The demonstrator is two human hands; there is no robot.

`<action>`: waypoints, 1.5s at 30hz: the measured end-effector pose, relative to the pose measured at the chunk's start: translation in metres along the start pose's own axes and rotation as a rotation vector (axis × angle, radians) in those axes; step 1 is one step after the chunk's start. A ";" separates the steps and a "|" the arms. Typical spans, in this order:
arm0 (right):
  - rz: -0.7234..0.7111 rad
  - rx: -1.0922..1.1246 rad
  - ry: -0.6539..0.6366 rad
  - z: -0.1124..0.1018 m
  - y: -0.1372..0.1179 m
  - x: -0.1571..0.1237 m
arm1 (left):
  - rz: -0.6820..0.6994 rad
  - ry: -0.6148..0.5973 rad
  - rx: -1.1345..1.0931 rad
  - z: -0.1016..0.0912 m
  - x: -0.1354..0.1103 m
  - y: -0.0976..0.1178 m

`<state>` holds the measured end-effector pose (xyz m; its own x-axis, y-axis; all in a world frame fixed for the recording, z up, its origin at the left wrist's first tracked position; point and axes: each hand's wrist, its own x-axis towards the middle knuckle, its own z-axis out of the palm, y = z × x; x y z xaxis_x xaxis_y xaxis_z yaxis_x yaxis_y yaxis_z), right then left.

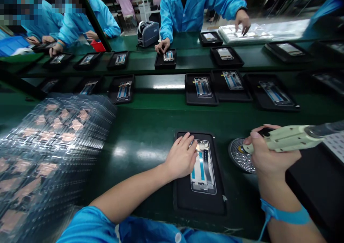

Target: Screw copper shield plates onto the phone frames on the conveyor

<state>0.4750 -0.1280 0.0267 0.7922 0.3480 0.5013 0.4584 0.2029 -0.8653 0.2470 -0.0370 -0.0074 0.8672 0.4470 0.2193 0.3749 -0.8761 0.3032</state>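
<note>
A smartphone body [210, 164] with exposed parts and blue strips lies in a black tray [200, 203] in front of me. My left hand [182, 157] rests over the tray's left side, fingers stretched out across the phone's upper left edge and hiding that corner. My right hand [268, 157] is wrapped around a pale green electric screwdriver [288, 138], held nearly level. The tool's tip end is over a round dish of small screws [238, 160], right of the tray; whether it touches a screw cannot be seen.
Stacked clear plastic trays [56, 157] with copper-coloured pieces fill the left. Ahead, several black trays with phone bodies [202, 87] line the conveyor. A co-worker's hand [163, 46] touches a phone across the line. A tape dispenser [148, 33] stands there. A dark box [317, 182] lies at right.
</note>
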 end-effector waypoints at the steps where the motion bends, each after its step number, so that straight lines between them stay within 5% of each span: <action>1: -0.005 0.004 -0.001 0.001 0.000 0.000 | 0.000 0.003 -0.006 0.000 0.000 0.000; 11: -0.122 0.190 0.032 0.004 -0.030 0.008 | -0.048 -0.010 -0.127 -0.008 -0.016 0.013; 17: -0.035 0.366 -0.183 0.065 -0.062 -0.025 | -0.037 -0.031 -0.108 -0.008 -0.023 0.021; 22: 0.027 0.326 -0.333 0.097 -0.061 -0.050 | -0.038 -0.027 -0.116 -0.005 -0.021 0.020; 45: 0.142 0.231 -0.449 0.092 -0.043 -0.056 | -0.029 -0.015 -0.040 -0.003 -0.017 0.024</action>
<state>0.3742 -0.0722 0.0366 0.5660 0.7348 0.3739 0.2183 0.3037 -0.9274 0.2406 -0.0653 -0.0011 0.8612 0.4691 0.1959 0.3869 -0.8548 0.3459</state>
